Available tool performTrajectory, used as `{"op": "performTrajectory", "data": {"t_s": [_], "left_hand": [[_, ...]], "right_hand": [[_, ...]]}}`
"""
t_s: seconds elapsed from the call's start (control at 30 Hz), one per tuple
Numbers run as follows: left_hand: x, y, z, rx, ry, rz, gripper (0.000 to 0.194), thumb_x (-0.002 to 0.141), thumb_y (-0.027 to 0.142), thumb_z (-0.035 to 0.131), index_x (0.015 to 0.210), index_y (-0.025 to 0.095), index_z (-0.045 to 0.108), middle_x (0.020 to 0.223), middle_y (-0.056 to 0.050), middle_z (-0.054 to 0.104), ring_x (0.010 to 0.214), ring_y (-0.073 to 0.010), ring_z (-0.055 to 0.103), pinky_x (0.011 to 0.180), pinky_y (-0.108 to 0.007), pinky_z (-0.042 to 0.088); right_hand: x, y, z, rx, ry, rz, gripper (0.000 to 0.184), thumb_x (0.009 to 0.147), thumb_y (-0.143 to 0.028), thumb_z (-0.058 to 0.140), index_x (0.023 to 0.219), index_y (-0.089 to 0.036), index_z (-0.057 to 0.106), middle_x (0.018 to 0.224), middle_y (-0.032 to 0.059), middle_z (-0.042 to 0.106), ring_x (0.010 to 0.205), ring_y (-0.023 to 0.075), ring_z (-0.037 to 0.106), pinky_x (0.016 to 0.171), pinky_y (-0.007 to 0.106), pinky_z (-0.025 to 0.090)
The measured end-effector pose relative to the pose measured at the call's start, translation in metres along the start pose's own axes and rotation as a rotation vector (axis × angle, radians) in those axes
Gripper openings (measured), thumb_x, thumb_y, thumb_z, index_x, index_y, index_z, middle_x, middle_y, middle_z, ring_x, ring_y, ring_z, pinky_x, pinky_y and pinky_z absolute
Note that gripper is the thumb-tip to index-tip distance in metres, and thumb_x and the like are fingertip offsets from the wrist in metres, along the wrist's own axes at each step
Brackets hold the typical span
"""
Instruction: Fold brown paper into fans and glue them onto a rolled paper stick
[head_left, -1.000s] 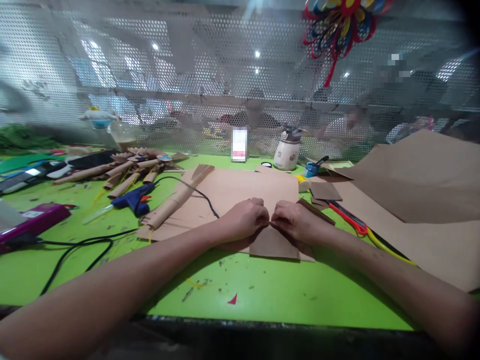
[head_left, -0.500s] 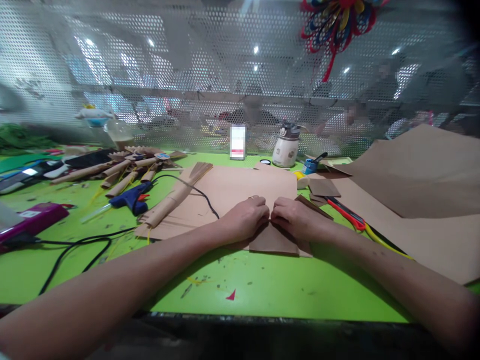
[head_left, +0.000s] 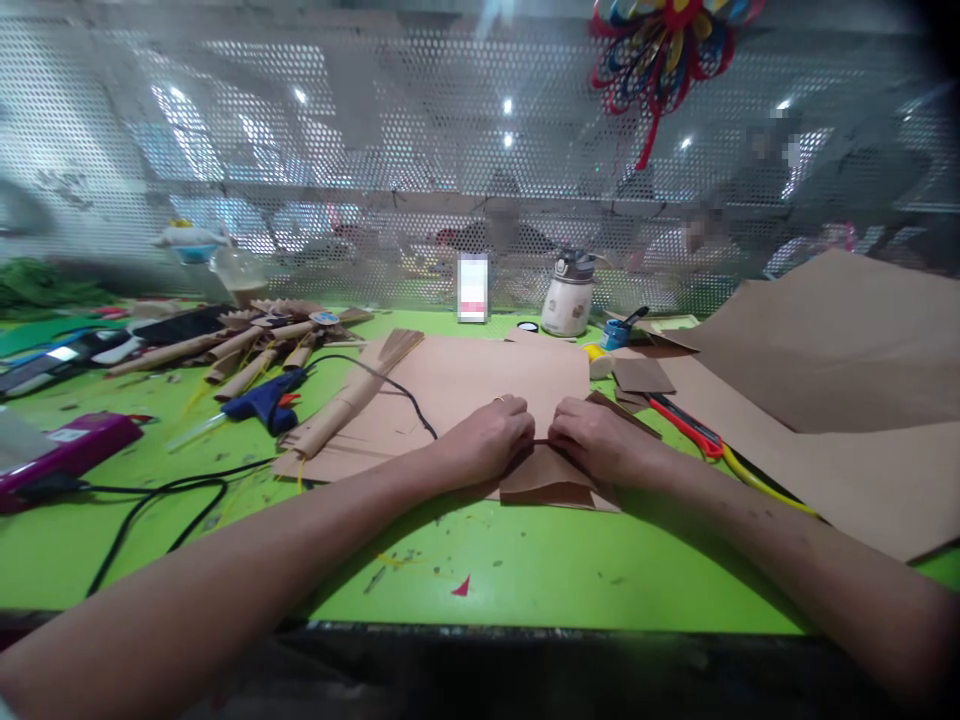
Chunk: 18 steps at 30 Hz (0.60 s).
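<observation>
Both hands pinch the far edge of a small piece of brown kraft paper [head_left: 546, 476] near the table's front. My left hand [head_left: 501, 434] has closed fingers on its left part, and a ring shows on one finger. My right hand [head_left: 592, 434] grips it a short way to the right, fingers curled down. The edge between them looks dark and folded or rolled; the fingertips are partly hidden. Under and beyond the hands lies a larger sheet of kraft paper [head_left: 480, 365]. A rolled paper tube with a fringed end [head_left: 360, 395] rests on its left side.
Left are a blue glue gun [head_left: 266, 400] with a black cord, several paper rolls [head_left: 247, 350] and a purple device [head_left: 71, 455]. Right are a red cutter [head_left: 686, 425], small paper squares [head_left: 643, 376] and large kraft sheets [head_left: 847, 350]. A bottle [head_left: 568, 295] and phone [head_left: 472, 288] stand behind.
My hands have moved slightly apart, and a dark edge now shows between them. The small paper's near part has lifted and bowed. The whole view has shifted a little.
</observation>
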<state>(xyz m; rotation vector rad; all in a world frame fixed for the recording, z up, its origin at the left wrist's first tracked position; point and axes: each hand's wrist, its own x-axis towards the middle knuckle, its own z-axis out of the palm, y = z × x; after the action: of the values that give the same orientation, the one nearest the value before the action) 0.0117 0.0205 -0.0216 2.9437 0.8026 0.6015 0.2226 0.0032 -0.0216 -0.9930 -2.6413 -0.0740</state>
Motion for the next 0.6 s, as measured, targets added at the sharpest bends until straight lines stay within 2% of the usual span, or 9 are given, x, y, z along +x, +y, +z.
{"op": "performTrajectory", "data": {"t_s": [0.37,0.6], "left_hand": [[-0.002,0.0,-0.004,0.019,-0.053,-0.003,0.023,0.092,0.019,0.042,0.081,0.012,0.062,0.081,-0.007,0.054,0.076,-0.0165,0.048,0.067,-0.028,0.039],[-0.006,0.001,-0.01,0.018,-0.088,0.027,0.015,0.088,0.014,0.045,0.083,0.013,0.059,0.084,-0.008,0.051,0.077,-0.0171,0.047,0.067,-0.028,0.039]], "right_hand": [[-0.006,0.003,-0.004,-0.062,-0.019,-0.038,0.017,0.086,-0.007,0.05,0.075,-0.014,0.06,0.077,0.0066,0.056,0.071,0.0175,0.046,0.062,0.029,0.036],[-0.012,0.005,-0.005,-0.082,-0.047,-0.012,0.016,0.087,-0.007,0.05,0.076,-0.015,0.058,0.078,0.0067,0.055,0.073,0.0177,0.046,0.062,0.028,0.037]]}}
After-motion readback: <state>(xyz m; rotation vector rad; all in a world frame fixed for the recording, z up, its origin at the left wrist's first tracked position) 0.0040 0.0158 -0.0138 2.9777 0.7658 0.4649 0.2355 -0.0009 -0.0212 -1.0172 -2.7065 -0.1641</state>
